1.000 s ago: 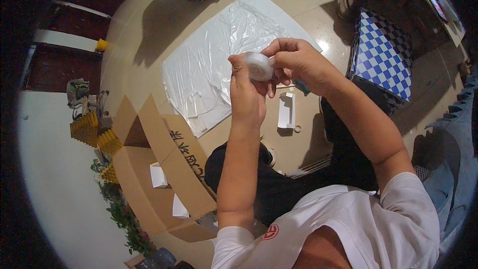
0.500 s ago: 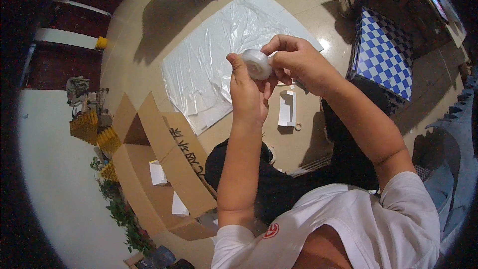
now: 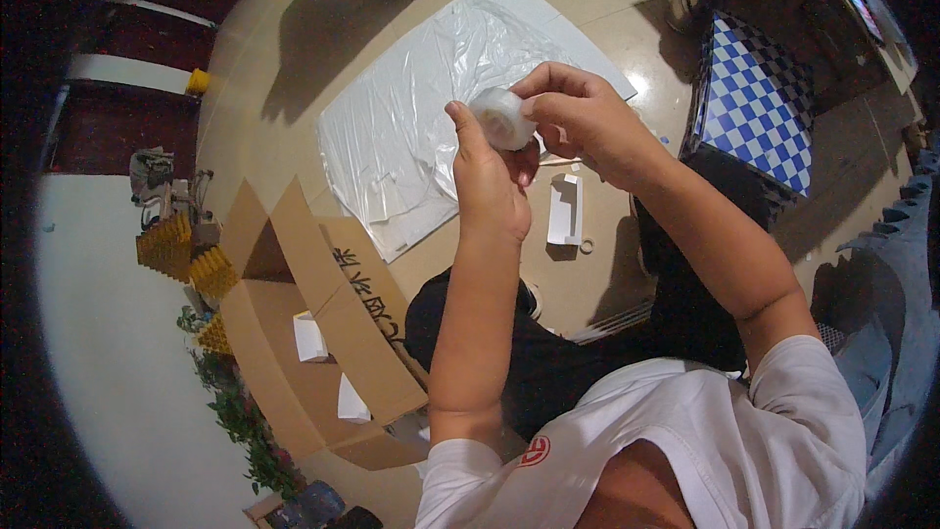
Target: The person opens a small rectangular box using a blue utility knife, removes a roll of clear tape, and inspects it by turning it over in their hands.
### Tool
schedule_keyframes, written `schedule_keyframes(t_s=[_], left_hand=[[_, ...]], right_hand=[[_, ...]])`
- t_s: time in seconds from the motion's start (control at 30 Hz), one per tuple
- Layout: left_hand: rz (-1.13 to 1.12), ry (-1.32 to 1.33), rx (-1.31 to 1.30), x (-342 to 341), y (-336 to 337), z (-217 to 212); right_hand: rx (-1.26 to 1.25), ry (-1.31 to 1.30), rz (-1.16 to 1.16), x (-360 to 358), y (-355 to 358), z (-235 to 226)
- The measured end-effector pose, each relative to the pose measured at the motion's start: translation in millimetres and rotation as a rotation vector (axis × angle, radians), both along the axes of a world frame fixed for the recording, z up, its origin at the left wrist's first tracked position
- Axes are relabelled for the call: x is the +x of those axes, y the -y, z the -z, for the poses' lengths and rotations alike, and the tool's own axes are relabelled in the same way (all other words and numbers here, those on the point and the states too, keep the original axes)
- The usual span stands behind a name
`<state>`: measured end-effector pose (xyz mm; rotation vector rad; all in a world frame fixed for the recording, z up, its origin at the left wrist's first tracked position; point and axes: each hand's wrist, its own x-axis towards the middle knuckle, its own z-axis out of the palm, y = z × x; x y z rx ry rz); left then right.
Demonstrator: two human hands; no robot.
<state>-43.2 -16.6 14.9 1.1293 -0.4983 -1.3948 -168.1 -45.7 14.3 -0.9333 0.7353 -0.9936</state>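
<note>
On the floor (image 3: 250, 127) lay a white board (image 3: 534, 12) under clear plastic (image 3: 421, 103). Above its near edge, the left hand (image 3: 487, 181) and the right hand (image 3: 590, 127) together gripped one translucent roll (image 3: 503, 106). A tan ring (image 3: 587, 252) lay outside this edge.

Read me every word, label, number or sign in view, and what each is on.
Cardboard box: large black handwritten characters; I won't transcribe them.
White shirt: round red emblem, too small to read.
Clear tape roll: no readable print.
</note>
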Motion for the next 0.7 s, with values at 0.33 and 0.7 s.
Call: schedule_keyframes(t_s=[0.33,0.7], left_hand=[[-0.066,0.089,-0.161,-3.6,0.1,10.6],[-0.097,-0.057,0.038,-7.2,1.1,21.3]], right_hand=[[0.104,0.130,-0.043,-2.9,1.2,-0.2],[0.047,0.063,0.023,3.1,-1.3,5.5]])
